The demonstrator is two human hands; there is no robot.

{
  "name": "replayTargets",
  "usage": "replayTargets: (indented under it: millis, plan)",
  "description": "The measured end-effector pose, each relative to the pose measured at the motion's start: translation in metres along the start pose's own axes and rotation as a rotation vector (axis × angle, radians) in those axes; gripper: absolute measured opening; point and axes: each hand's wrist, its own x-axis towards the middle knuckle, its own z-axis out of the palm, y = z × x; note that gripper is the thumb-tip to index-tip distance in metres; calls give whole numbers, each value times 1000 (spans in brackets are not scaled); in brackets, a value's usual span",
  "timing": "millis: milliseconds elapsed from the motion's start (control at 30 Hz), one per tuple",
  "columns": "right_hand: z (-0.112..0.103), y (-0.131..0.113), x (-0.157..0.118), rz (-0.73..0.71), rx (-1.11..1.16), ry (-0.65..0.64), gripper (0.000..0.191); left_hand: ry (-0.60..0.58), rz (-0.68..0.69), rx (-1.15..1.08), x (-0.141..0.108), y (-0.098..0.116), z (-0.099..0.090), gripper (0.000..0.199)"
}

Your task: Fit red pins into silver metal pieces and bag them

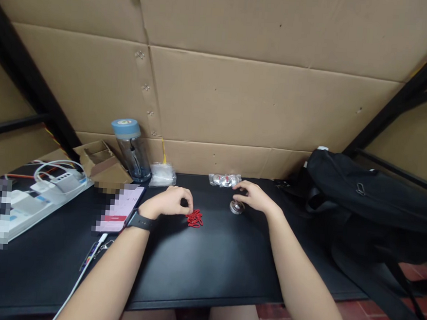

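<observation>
Red cords (194,219) lie in a loose tangle on the black tabletop (206,264), right at the fingertips of the left hand (176,201). Left fingers curled, thumb bent toward them; contact with the tangle's upper edge likely, but cannot tell whether any cord is pinched. Right hand (253,196): fingers arched, thumb and fingertips at a small round shiny piece (237,208) on the tabletop; cannot tell whether it is grasped or merely touched. Cords and shiny piece are well apart, cords to the left.

Just beyond the right fingertips: clear packets (226,181) with round silvery contents, near the foot of the cardboard wall (221,102). Dark wristband (140,220) on the left wrist.

Left of the left hand: a device with a lit screen (132,200), partly pixelated. Behind: a plastic packet (163,175), a blue-lidded bottle (133,154), upright, and an open cardboard box (105,164). Far left: a white power strip (63,193) with plugs. Far right: a black bag (365,190).
</observation>
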Motion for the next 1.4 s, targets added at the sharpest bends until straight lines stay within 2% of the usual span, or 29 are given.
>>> replayTargets:
  millis: [67, 100, 200, 233, 333, 400, 533, 667, 800, 867, 933, 1033, 1133, 1267, 1400]
  plan:
    - [5, 4, 11, -35, -60, 123, 32, 53, -3, 41, 1, 1, 1, 14]
    - [9, 4, 18, -29, -108, 133, 38, 82, -9, 64, 2, 1, 1, 15]
    - [20, 1, 39, 31, -258, 53, 58, 142, -19, 112, 4, 1, 3, 16]
    - [23, -2, 45, 61, -301, 26, 57, 152, -22, 123, 4, 1, 3, 16]
    - [26, -10, 56, 132, -384, -5, 36, 167, -35, 154, 6, 1, 6, 17]
    - [26, -14, 58, 143, -400, -16, 31, 175, -46, 174, 7, 2, 8, 18]
    - [25, -17, 55, 130, -395, -64, 41, 165, -46, 208, 10, 5, 12, 17]
    - [28, -25, 49, 65, -370, -87, 23, 166, -45, 223, 11, 8, 14, 17]
    - [35, -40, 45, 24, -359, -132, 34, 150, -42, 222, 11, 9, 16, 17]
    - [37, -46, 45, 15, -345, -153, 31, 137, -39, 217, 11, 9, 16, 17]
    - [37, -50, 43, -54, -260, -188, 24, 128, -39, 212, 11, 9, 16, 17]
    - [34, -53, 41, -158, -89, -226, 29, 137, -36, 202, 12, 11, 18, 17]
    - [32, -54, 39, -188, -32, -182, 30, 152, -21, 187, 14, 15, 22, 26]
    - [30, -57, 40, -217, -53, -7, 25, 153, -47, 219, 16, 19, 29, 26]
    - [22, -65, 39, -153, 40, 108, 10, 201, -75, 238, 18, 18, 32, 23]
